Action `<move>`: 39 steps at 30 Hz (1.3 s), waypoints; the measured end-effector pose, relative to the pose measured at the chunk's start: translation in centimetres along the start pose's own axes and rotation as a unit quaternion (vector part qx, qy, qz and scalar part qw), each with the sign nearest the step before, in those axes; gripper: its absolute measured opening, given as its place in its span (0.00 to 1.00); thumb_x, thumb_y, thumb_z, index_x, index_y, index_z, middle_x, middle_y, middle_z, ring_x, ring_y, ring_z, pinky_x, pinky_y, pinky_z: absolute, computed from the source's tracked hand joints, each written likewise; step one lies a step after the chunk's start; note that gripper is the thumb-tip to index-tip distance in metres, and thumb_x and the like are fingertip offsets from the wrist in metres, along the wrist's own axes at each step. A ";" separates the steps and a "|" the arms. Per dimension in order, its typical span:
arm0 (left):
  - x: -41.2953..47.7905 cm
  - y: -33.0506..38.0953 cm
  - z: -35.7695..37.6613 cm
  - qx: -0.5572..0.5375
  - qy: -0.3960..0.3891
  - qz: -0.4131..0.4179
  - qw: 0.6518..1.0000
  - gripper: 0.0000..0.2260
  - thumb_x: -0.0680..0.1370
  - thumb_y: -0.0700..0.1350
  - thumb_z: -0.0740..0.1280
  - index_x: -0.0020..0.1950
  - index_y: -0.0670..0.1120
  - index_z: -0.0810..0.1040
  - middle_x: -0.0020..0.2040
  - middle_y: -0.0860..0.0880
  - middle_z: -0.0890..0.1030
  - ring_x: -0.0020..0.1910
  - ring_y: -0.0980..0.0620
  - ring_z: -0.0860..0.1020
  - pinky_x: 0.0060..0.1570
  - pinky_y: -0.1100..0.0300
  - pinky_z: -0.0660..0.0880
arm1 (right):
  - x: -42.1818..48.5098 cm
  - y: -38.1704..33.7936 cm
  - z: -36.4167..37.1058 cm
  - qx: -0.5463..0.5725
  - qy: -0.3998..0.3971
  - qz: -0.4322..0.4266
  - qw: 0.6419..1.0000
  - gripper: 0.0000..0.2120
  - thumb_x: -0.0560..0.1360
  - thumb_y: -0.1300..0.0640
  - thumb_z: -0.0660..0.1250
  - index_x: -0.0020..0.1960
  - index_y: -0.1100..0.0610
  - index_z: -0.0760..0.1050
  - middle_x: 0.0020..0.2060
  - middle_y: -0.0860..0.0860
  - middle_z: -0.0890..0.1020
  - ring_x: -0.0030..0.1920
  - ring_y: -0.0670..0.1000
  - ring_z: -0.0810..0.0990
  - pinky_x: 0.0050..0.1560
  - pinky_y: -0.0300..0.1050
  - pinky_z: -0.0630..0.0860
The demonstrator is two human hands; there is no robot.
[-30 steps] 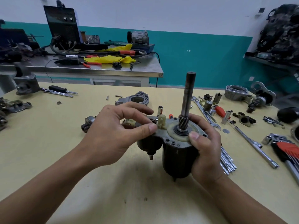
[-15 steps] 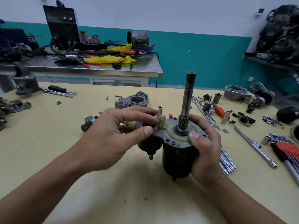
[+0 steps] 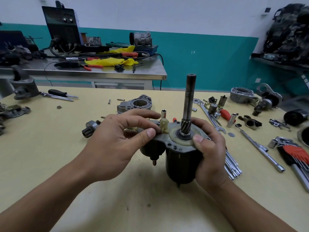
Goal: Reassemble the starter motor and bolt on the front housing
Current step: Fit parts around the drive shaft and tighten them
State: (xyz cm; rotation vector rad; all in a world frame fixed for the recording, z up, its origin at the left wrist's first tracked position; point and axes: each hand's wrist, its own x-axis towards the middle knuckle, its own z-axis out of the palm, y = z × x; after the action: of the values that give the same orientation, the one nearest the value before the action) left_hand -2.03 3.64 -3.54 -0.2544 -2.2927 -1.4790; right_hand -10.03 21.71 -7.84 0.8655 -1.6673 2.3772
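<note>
Right grip wraps the black cylindrical motor body, left grip pinches the cream plastic lever; we should seat it squarely.

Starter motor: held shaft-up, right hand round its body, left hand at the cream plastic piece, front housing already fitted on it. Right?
No. The head view shows the front housing lying on the table behind the left hand, not fitted on the starter motor. The rest holds: shaft up, right hand round the body, left hand at the cream plastic piece.
</note>
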 end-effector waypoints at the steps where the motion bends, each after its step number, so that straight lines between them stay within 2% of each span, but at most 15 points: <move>1: 0.0 -0.1 0.0 -0.004 -0.006 0.009 1.000 0.05 0.77 0.50 0.70 0.49 0.55 0.86 0.59 0.62 0.82 0.63 0.60 0.78 0.57 0.57 0.80 | 0.0 0.0 0.0 0.001 0.001 -0.001 1.000 0.17 0.62 0.50 0.65 0.48 0.49 0.83 0.41 0.53 0.85 0.42 0.54 0.84 0.38 0.42 0.79; 3: 0.0 -0.6 -0.2 -0.028 -0.011 0.017 0.999 0.10 0.76 0.51 0.71 0.57 0.58 0.84 0.63 0.60 0.81 0.66 0.58 0.77 0.59 0.59 0.78 | -0.1 0.0 -0.1 0.007 0.005 0.000 1.000 0.17 0.61 0.50 0.64 0.48 0.49 0.83 0.41 0.54 0.84 0.42 0.55 0.83 0.38 0.44 0.79; 6: -0.5 -1.9 0.3 -0.099 -0.054 -0.014 0.994 0.36 0.66 0.64 0.76 0.73 0.59 0.71 0.68 0.57 0.77 0.68 0.55 0.76 0.60 0.60 0.77 | -0.2 0.1 -0.1 0.011 0.018 0.002 1.000 0.18 0.60 0.50 0.64 0.48 0.51 0.83 0.42 0.57 0.84 0.44 0.60 0.82 0.40 0.49 0.79; 8: -0.9 -2.4 1.8 -0.173 -0.074 -0.044 0.981 0.47 0.61 0.64 0.80 0.75 0.55 0.66 0.67 0.55 0.79 0.66 0.53 0.78 0.60 0.61 0.76 | -0.3 0.1 0.0 0.014 0.028 -0.002 1.000 0.19 0.60 0.50 0.64 0.49 0.54 0.82 0.44 0.61 0.82 0.46 0.65 0.81 0.43 0.55 0.79; 12: -0.9 -2.4 3.4 -0.227 0.006 -0.040 0.973 0.45 0.59 0.62 0.82 0.72 0.52 0.70 0.56 0.46 0.84 0.55 0.48 0.84 0.45 0.65 0.79 | -0.9 0.0 0.9 0.087 0.003 0.009 0.996 0.24 0.61 0.51 0.63 0.52 0.63 0.76 0.41 0.57 0.82 0.42 0.58 0.81 0.40 0.47 0.79; 14: -1.0 -2.1 2.7 -0.212 0.020 -0.012 0.977 0.44 0.60 0.63 0.81 0.72 0.54 0.71 0.55 0.45 0.85 0.53 0.46 0.84 0.45 0.62 0.80 | -1.4 0.1 1.5 0.122 -0.036 0.003 0.992 0.24 0.63 0.52 0.62 0.54 0.65 0.75 0.42 0.57 0.82 0.43 0.57 0.81 0.41 0.44 0.78; 16: -1.5 -1.8 2.0 -0.193 0.022 0.010 0.981 0.40 0.62 0.64 0.80 0.71 0.57 0.72 0.53 0.47 0.85 0.51 0.48 0.85 0.46 0.61 0.81 | -1.8 0.3 2.1 0.129 -0.074 -0.004 0.989 0.22 0.66 0.53 0.61 0.56 0.65 0.74 0.43 0.55 0.83 0.45 0.55 0.82 0.43 0.43 0.78; 18: -1.7 -1.6 1.5 -0.171 0.041 0.019 0.984 0.34 0.62 0.66 0.79 0.65 0.57 0.76 0.47 0.50 0.86 0.41 0.54 0.84 0.38 0.67 0.78 | -1.8 0.4 2.4 0.115 -0.100 0.002 0.988 0.19 0.68 0.57 0.61 0.57 0.62 0.74 0.45 0.54 0.84 0.46 0.54 0.82 0.46 0.42 0.77; 20: -1.6 -1.4 1.1 -0.147 0.063 0.025 0.987 0.30 0.62 0.68 0.78 0.58 0.56 0.78 0.43 0.53 0.84 0.36 0.56 0.82 0.34 0.68 0.76 | -1.6 0.3 2.1 0.055 -0.117 -0.008 0.992 0.18 0.72 0.60 0.58 0.59 0.62 0.74 0.47 0.53 0.84 0.49 0.52 0.82 0.49 0.41 0.76; 24: -1.4 -1.2 0.8 -0.125 0.067 0.038 0.989 0.27 0.60 0.70 0.77 0.52 0.56 0.79 0.43 0.55 0.82 0.38 0.57 0.79 0.36 0.66 0.75 | -0.5 -0.9 -0.1 -0.138 -0.163 -0.064 0.975 0.19 0.76 0.53 0.57 0.62 0.58 0.77 0.53 0.50 0.83 0.56 0.52 0.81 0.54 0.44 0.76; 27: -1.5 -1.3 0.6 -0.131 0.058 0.038 0.989 0.27 0.60 0.70 0.77 0.51 0.57 0.78 0.42 0.52 0.82 0.36 0.56 0.78 0.31 0.64 0.75 | 1.5 -2.7 -3.3 -0.297 -0.083 -0.044 0.950 0.15 0.76 0.45 0.58 0.50 0.48 0.81 0.43 0.44 0.84 0.48 0.45 0.81 0.48 0.40 0.76; 30: -1.4 -1.3 0.6 -0.121 0.053 0.042 0.990 0.27 0.60 0.70 0.76 0.51 0.57 0.78 0.44 0.53 0.82 0.38 0.56 0.80 0.35 0.65 0.77 | 4.3 -4.4 -6.6 -0.503 -0.012 0.046 0.863 0.08 0.75 0.48 0.65 0.41 0.47 0.81 0.37 0.41 0.83 0.41 0.41 0.80 0.43 0.38 0.76; 35: -1.6 -1.0 0.5 -0.127 0.048 0.034 0.990 0.27 0.60 0.69 0.77 0.51 0.57 0.78 0.45 0.52 0.82 0.39 0.54 0.81 0.34 0.53 0.78 | 7.0 -3.4 -4.9 -0.684 -0.173 0.158 0.691 0.12 0.73 0.45 0.69 0.47 0.53 0.82 0.42 0.48 0.83 0.41 0.49 0.81 0.45 0.50 0.81; 37: -1.5 -1.2 0.5 -0.127 0.046 0.036 0.990 0.27 0.61 0.69 0.78 0.52 0.57 0.78 0.44 0.53 0.82 0.40 0.54 0.81 0.37 0.58 0.80 | 7.3 -2.5 -3.0 -0.735 -0.203 0.148 0.629 0.10 0.71 0.48 0.70 0.43 0.54 0.78 0.38 0.49 0.80 0.38 0.50 0.79 0.40 0.47 0.79; 39: -1.5 -1.3 0.5 -0.131 0.043 0.036 0.990 0.27 0.61 0.68 0.78 0.53 0.56 0.78 0.44 0.53 0.82 0.40 0.55 0.81 0.37 0.64 0.79 | 7.4 -1.8 -1.8 -0.763 -0.212 0.137 0.595 0.10 0.72 0.55 0.68 0.38 0.53 0.67 0.36 0.50 0.73 0.34 0.50 0.73 0.34 0.44 0.70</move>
State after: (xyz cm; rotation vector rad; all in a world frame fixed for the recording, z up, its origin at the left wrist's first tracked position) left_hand -1.24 3.66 -5.45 -0.3360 -1.9993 -1.7167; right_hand -16.15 22.32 -3.03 0.6722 -3.0126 -0.0174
